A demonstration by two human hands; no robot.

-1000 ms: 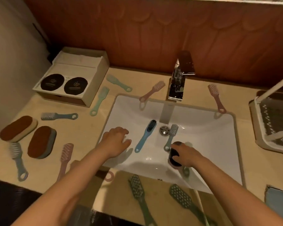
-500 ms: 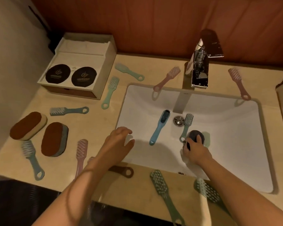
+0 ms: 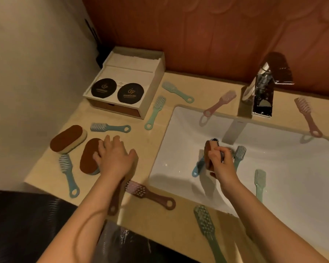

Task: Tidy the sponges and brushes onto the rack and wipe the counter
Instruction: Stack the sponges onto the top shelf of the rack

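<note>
My right hand (image 3: 221,163) is over the white sink (image 3: 285,168), shut on a brown-topped sponge (image 3: 210,155) held on edge. A blue brush (image 3: 197,168) and a grey-blue brush (image 3: 239,153) lie in the basin beside it, and a pale green brush (image 3: 259,184) lies further right. My left hand (image 3: 114,158) rests open on the counter, its fingers on a brown sponge with a grey base (image 3: 88,157). A second brown sponge with a yellow base (image 3: 68,139) lies left of that. Several brushes are scattered on the beige counter (image 3: 144,145). The rack is out of view.
A white box with two black round labels (image 3: 125,90) stands at the back left. The chrome faucet (image 3: 264,92) rises behind the sink. Pink brushes (image 3: 219,105) (image 3: 308,116) lie on the sink's back rim, and brown (image 3: 150,194) and green (image 3: 207,226) brushes lie near the front edge.
My left hand has moved left from the sink's edge onto the grey-based sponge. My right hand has lifted its sponge and turned it on edge. The view has shifted left.
</note>
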